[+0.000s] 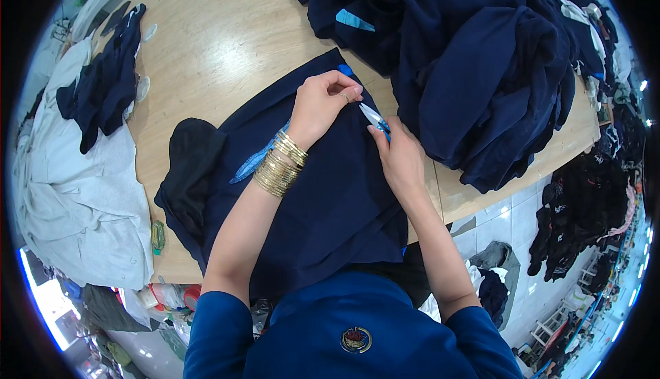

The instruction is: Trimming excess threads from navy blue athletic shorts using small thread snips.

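Note:
A navy garment [337, 193] lies spread on the table in front of me, with a small bright blue patch at its far edge. Over that edge, my left hand [317, 107] is closed, thumb and forefinger pinched together. Whatever is between those fingertips is too small to make out. My right hand [401, 157] grips a pair of thread snips [373, 115] with pale blades and a blue handle. Their tips point up and left, just below the left fingertips. Light blue fabric [251, 164] shows on the garment beside my left wrist, partly hidden by it.
A large heap of navy garments [481, 83] covers the table's right side. Black fabric [192, 155] lies left of the garment. Further left are grey-white cloth [89, 207], dark pieces [113, 80] and a small green object [158, 236]. Piled clothes [584, 207] stand beyond the wooden table [206, 28].

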`<state>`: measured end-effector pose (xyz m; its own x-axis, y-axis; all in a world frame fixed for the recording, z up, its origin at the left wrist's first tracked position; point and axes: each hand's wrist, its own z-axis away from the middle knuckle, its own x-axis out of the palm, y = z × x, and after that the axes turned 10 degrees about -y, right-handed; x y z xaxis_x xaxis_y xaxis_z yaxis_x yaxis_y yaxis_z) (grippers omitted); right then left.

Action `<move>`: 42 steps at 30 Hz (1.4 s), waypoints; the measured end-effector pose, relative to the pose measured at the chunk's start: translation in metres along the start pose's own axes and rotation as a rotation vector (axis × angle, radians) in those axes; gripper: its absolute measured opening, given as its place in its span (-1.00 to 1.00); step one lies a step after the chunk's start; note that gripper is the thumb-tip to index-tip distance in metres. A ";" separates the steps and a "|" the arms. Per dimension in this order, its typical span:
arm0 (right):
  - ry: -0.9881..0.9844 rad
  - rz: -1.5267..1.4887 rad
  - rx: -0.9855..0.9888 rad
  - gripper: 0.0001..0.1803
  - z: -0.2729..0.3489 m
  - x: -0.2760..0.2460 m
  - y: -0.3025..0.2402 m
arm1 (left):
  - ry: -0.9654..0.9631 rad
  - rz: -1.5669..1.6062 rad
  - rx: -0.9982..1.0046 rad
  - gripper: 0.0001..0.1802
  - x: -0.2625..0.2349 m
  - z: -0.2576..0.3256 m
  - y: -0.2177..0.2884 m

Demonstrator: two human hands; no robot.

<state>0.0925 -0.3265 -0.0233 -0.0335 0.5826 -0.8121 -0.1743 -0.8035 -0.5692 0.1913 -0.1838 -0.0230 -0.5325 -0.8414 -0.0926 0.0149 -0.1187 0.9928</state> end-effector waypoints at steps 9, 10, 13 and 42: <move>-0.060 -0.220 0.092 -0.64 0.001 -0.006 0.002 | -0.566 0.171 -0.115 -0.85 -0.005 0.020 0.023; -0.025 -0.335 0.130 -0.64 0.002 -0.006 0.003 | -0.912 0.118 -0.230 -0.84 -0.005 0.028 0.030; -0.022 -0.457 0.195 -0.61 0.001 -0.014 -0.001 | -1.293 -0.108 -0.334 -0.84 0.006 0.051 0.045; -0.032 -0.153 -0.607 -0.67 0.056 0.018 -0.021 | 0.058 0.871 -0.249 -0.83 -0.010 0.091 -0.008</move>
<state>0.0408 -0.2928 -0.0186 -0.0838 0.6922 -0.7168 0.4107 -0.6314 -0.6578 0.1202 -0.1264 -0.0226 -0.2040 -0.7111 0.6729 0.5782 0.4671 0.6689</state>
